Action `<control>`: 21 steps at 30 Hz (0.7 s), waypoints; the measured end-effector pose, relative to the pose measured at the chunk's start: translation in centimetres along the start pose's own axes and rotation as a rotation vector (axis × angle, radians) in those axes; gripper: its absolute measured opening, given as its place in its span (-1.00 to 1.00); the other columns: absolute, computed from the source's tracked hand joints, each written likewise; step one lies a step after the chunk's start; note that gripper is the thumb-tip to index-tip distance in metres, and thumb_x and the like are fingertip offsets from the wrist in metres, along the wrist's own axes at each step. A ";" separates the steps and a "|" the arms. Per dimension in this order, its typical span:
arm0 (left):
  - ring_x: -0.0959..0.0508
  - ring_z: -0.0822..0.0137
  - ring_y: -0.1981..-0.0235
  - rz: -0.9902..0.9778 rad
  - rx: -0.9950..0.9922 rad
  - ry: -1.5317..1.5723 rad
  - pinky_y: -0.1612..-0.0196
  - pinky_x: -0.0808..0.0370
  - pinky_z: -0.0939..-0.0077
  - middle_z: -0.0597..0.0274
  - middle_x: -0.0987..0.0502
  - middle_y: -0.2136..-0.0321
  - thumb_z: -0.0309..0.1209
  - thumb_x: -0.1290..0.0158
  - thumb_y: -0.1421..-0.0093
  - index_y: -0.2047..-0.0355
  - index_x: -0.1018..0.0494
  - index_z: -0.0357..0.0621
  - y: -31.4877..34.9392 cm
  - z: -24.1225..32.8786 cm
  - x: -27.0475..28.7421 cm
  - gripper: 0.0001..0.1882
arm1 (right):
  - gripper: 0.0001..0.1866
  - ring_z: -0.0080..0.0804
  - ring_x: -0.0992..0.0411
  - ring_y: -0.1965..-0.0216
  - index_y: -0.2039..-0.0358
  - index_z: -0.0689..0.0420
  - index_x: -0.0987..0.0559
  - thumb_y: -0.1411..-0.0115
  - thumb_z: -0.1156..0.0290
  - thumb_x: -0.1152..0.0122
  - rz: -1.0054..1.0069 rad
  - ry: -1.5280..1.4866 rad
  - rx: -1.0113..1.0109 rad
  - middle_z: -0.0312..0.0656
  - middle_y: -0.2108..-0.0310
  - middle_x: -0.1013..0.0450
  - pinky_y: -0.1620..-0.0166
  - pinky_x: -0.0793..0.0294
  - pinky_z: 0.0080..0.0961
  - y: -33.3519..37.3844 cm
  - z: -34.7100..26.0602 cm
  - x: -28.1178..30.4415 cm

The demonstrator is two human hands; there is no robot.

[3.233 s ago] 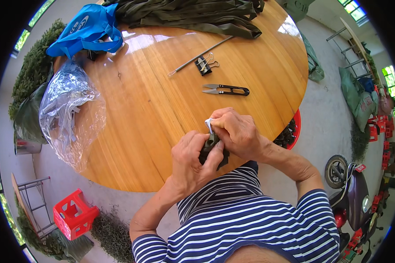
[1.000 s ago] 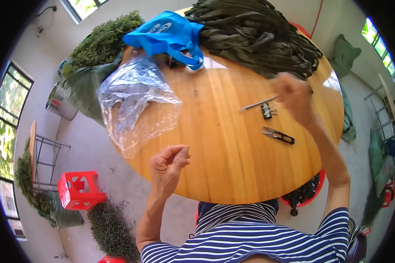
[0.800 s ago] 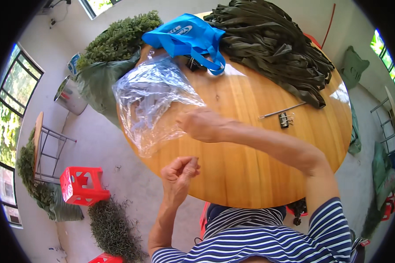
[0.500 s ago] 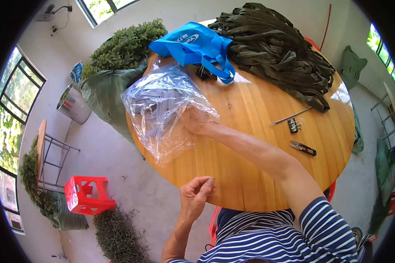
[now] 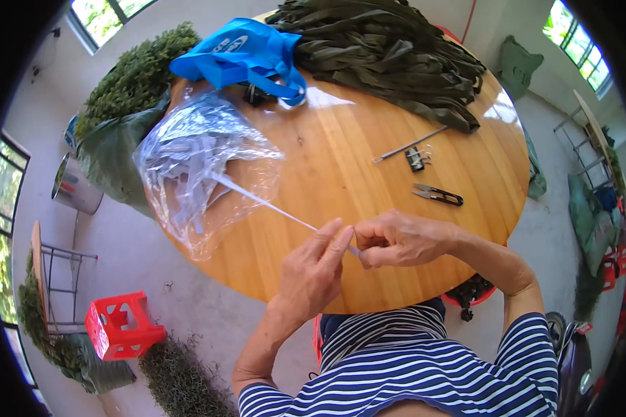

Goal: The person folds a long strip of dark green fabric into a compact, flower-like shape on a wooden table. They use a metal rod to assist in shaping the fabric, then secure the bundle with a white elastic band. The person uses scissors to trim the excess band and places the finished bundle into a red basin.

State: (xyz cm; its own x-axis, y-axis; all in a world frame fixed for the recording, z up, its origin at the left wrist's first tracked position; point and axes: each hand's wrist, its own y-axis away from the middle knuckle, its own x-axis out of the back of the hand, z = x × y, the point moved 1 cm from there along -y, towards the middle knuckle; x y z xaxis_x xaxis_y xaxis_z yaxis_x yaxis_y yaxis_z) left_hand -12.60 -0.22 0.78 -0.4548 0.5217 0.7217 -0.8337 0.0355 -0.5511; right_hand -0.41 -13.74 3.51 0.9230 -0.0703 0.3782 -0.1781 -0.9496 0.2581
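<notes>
A thin white strip (image 5: pixel 271 206) runs from the clear plastic bag (image 5: pixel 188 111) toward me, across the round wooden table (image 5: pixel 355 181). Near the table's front edge, my left hand (image 5: pixel 311 272) pinches it between thumb and fingers. Just to the right, my right hand (image 5: pixel 410 240) is closed with curled fingers on the strip's near end, close to the left fingertips. More pale strips (image 5: pixel 196 156) lie bunched inside the bag, and the far end of the pulled strip is among them.
Black-handled thread snips (image 5: pixel 438 194), a black binder clip (image 5: pixel 415 158) and a thin metal rod (image 5: pixel 410 144) lie on the right. Behind are a blue tote bag (image 5: pixel 236 55) and a heap of dark green fabric strips (image 5: pixel 382 55). A red stool (image 5: pixel 122 326) stands at left.
My right hand has come out of the plastic bag toward me, drawing a white strip along. My left hand has risen over the table edge and met it. The view has shifted.
</notes>
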 end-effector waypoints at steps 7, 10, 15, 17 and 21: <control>-0.50 0.11 0.50 -0.506 0.022 0.247 0.51 -0.43 0.35 0.14 -0.46 0.49 -0.51 -0.03 -0.04 0.27 -0.39 -0.18 -1.6 2.9 -3.2 -0.80 | -0.83 -0.15 -0.38 0.57 0.53 0.20 -0.44 0.02 0.34 -0.04 0.056 0.288 -0.051 -0.07 0.65 -0.39 0.47 -0.31 -0.32 6.6 2.2 1.0; -0.48 0.11 0.55 -0.597 -0.061 -0.033 0.58 -0.38 0.32 0.17 -0.43 0.57 -0.48 0.01 -0.05 0.38 -0.37 -0.16 -3.4 5.8 -5.2 -0.90 | -0.82 -0.16 -0.39 0.55 0.53 0.19 -0.44 0.01 0.33 -0.05 0.150 0.365 -0.057 -0.09 0.63 -0.41 0.46 -0.32 -0.33 9.1 3.5 1.6; -0.50 0.12 0.52 -0.434 -0.083 -0.217 0.54 -0.38 0.34 0.11 -0.45 0.53 -0.50 0.05 -0.03 0.41 -0.38 -0.16 -6.7 4.5 -6.5 -0.91 | -0.78 -0.36 -0.38 0.56 0.45 0.21 -0.48 -0.09 0.30 -0.06 0.323 0.111 -0.015 -0.14 0.59 -0.42 0.46 -0.34 -0.46 10.4 5.7 4.8; -0.49 0.40 0.50 -0.167 0.205 0.277 0.49 -0.39 0.59 0.28 -0.47 0.50 -0.54 0.10 -0.12 0.30 -0.41 -0.21 -9.3 -0.6 -2.4 -0.86 | -0.80 -0.53 -0.34 0.56 0.41 0.22 -0.48 -0.14 0.33 -0.06 0.443 0.020 -0.155 -0.24 0.59 -0.40 0.46 -0.33 -0.59 11.0 6.3 5.7; -0.48 0.44 0.45 0.276 -0.072 0.422 0.45 -0.39 0.65 0.25 -0.47 0.42 -0.55 0.10 -0.13 0.29 -0.39 -0.27 -13.7 3.7 7.4 -0.86 | -0.78 -0.49 -0.36 0.52 0.29 0.20 -0.45 -0.11 0.33 -0.09 0.554 -0.144 -0.227 -0.23 0.54 -0.41 0.42 -0.35 -0.58 11.1 7.0 5.9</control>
State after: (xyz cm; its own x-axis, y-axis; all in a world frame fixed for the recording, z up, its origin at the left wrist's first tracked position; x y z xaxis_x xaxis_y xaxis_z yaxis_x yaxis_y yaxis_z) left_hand -5.72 -0.01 15.18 -0.4765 0.8185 0.3211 -0.6696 -0.1012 -0.7358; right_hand 5.47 -26.81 2.40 0.7062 -0.5907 0.3904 -0.6983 -0.6723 0.2459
